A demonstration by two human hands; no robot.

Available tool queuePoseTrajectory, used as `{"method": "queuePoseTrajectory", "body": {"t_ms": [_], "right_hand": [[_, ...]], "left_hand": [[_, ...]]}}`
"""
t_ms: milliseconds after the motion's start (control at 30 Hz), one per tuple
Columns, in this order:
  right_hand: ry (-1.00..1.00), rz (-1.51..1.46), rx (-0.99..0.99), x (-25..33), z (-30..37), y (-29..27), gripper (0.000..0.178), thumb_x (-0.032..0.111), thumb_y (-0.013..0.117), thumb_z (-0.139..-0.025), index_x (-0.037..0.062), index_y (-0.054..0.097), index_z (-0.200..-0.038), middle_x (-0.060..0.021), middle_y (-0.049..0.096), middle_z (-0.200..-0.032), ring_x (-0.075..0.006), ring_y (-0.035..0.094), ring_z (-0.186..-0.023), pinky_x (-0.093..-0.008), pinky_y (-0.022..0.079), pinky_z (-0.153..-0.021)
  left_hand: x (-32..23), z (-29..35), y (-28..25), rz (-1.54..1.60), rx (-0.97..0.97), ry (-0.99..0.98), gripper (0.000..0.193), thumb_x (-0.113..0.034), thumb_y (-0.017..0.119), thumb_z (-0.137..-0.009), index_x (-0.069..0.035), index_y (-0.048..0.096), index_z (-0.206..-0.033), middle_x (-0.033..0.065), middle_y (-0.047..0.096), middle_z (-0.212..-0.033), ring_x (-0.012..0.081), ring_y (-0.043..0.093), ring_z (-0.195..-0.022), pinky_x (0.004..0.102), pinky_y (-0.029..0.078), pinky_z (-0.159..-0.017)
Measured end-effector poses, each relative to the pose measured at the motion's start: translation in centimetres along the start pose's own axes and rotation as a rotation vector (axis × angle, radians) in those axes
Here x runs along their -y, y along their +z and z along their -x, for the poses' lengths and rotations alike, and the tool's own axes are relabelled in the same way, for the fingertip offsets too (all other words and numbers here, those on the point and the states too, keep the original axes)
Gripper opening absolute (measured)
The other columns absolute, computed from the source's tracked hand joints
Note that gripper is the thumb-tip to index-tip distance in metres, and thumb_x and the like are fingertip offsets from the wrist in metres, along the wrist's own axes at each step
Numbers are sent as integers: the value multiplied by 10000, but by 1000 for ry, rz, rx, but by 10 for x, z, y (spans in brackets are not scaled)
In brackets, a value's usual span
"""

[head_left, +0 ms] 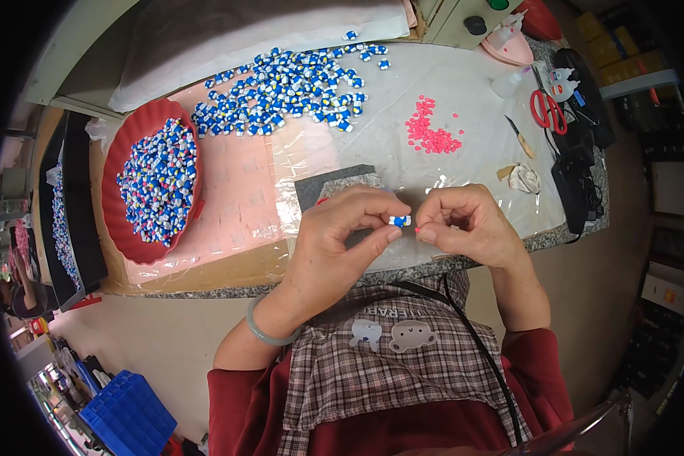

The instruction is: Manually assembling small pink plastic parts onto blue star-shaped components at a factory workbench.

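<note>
Between the thumb and forefinger of my left hand (334, 232) is a small blue and white figure piece (400, 221). Just to its right, my right hand (463, 224) pinches a tiny pink piece (417, 229), the two pieces being close but apart. Beyond my hands, a scattered pile of similar pink pieces (433, 139) lies on the plastic-covered table. Many more blue and white pieces with yellow spots (281, 91) are heaped at the back left. A red scalloped tray (114, 209) holds a mound of blue and white pieces, some showing pink.
Red-handled scissors (547, 112), a small knife (520, 138) and a crumpled white wad (524, 179) lie on the right. Small bottles (562, 83) stand behind them. Grey sheets (330, 187) sit beyond my left hand. A blue crate (129, 414) is on the floor, lower left.
</note>
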State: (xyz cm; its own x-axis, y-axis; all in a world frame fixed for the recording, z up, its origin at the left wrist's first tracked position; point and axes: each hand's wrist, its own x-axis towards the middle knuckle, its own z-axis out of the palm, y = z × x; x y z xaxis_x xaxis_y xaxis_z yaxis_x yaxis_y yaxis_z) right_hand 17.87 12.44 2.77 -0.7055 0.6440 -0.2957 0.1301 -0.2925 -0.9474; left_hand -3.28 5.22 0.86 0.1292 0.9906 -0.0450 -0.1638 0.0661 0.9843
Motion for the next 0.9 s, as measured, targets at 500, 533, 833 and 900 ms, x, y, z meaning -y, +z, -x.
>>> {"method": "queuePoseTrajectory", "body": {"t_ms": [500,533,833,900], "right_hand": [[-9,156,-74,-7,-3,6,82,36,688,-889,25,654,-815,67,580,-694,13,463,-593,-183,353,-520],[-8,156,-73,-8,-3,6,82,36,688,-889,25,654,-815,67,580,-694,13,463,-593,-183,353,-520],[-53,427,-196,0,0,15,134,37,714,-859,15,636,-751,60,535,-595,1,440,-538,-208,332,-479],[-114,557,-224,1,2,18,170,39,726,-844,13,614,-719,28,519,-564,-16,438,-519,-227,334,-474]], "left_hand": [[1,0,5,-469,-61,269,222,69,739,-793,-1,689,-998,122,679,-1018,212,672,-906,291,580,-759],[2,0,5,-472,-63,279,233,70,740,-793,0,682,-1008,122,679,-1017,211,674,-894,295,579,-751],[7,-4,7,-566,-63,421,303,85,733,-781,-20,661,-1056,115,683,-1008,207,672,-797,301,557,-689],[7,-3,7,-564,-64,423,306,84,733,-780,-22,661,-1058,115,683,-1007,208,671,-793,298,555,-691]]}}
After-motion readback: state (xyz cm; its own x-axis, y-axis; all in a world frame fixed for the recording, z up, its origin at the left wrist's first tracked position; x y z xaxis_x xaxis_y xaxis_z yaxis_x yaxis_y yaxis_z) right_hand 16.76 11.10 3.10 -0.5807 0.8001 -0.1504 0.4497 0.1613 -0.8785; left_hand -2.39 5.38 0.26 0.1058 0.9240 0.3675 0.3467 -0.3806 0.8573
